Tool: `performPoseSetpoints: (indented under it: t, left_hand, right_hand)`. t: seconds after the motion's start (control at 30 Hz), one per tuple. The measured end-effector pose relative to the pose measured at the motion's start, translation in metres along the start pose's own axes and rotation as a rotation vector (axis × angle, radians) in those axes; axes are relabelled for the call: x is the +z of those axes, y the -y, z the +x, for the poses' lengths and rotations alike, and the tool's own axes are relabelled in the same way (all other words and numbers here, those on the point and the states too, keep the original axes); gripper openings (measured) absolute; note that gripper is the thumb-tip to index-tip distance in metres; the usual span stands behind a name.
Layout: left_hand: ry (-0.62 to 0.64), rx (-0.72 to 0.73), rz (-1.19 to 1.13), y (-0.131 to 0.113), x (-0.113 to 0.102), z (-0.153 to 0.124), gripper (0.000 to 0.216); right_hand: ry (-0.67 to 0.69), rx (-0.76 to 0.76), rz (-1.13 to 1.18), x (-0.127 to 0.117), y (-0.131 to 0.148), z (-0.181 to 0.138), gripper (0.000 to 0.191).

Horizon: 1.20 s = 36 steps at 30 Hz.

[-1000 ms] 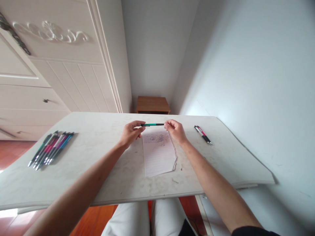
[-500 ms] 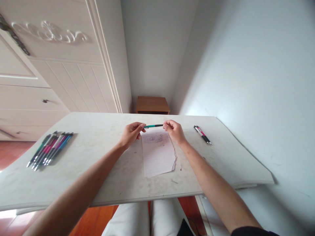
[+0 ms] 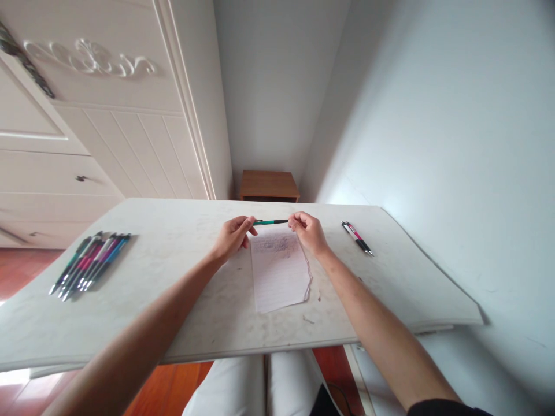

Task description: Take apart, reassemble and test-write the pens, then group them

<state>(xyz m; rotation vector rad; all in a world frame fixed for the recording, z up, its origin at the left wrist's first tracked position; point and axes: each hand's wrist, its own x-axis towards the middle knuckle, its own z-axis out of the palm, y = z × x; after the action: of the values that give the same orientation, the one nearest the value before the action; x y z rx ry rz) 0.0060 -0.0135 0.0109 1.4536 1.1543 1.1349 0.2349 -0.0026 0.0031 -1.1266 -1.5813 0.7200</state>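
A green pen with a black grip (image 3: 272, 222) is held level between my two hands, just above the top edge of a sheet of paper. My left hand (image 3: 235, 237) pinches its green end, and my right hand (image 3: 307, 229) grips the black end, covering the tip. Beneath lies the lined paper (image 3: 280, 283), scribbled on in its upper part, with a ragged right edge. To the right, a few pens (image 3: 356, 237) with pink and black parts lie side by side. A row of several coloured pens (image 3: 90, 264) rests at the far left.
The white table (image 3: 186, 323) has dark smudges and small scraps near its front edge. Behind it stands a low brown wooden cabinet (image 3: 269, 185). A cream wardrobe (image 3: 130, 138) rises at the left, and a pale wall (image 3: 455, 162) borders the right.
Both hands keep nearly the same hold on the green pen. Only a slight shift of the view shows, and the pens and paper stay where they were.
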Motion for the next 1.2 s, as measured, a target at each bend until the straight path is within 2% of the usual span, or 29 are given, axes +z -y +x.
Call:
performPoseSetpoints:
  t: [0.3,0.5,0.7,1.03,1.2]
  left_hand:
    - [-0.001,0.037,-0.118,-0.002,-0.002,0.0,0.035]
    - [-0.027,0.014,-0.106,-0.003,-0.002,0.001,0.055]
    - [0.095,0.025,-0.046,0.0,-0.001,0.0,0.051]
    - [-0.005,0.151,0.004,0.009,-0.001,0.005,0.04]
    - [0.006,0.113,-0.04,0.007,0.002,0.003,0.058]
  right_hand:
    - [-0.019,0.033,-0.005,-0.001,-0.003,0.001,0.024]
    - [-0.031,0.029,0.003,-0.001,-0.002,0.001,0.026]
    - [-0.04,0.031,0.021,-0.002,-0.004,0.002,0.026]
    - [-0.023,0.043,0.003,-0.002,-0.006,0.002,0.023]
    - [-0.034,0.026,0.001,-0.002,-0.004,0.002,0.022]
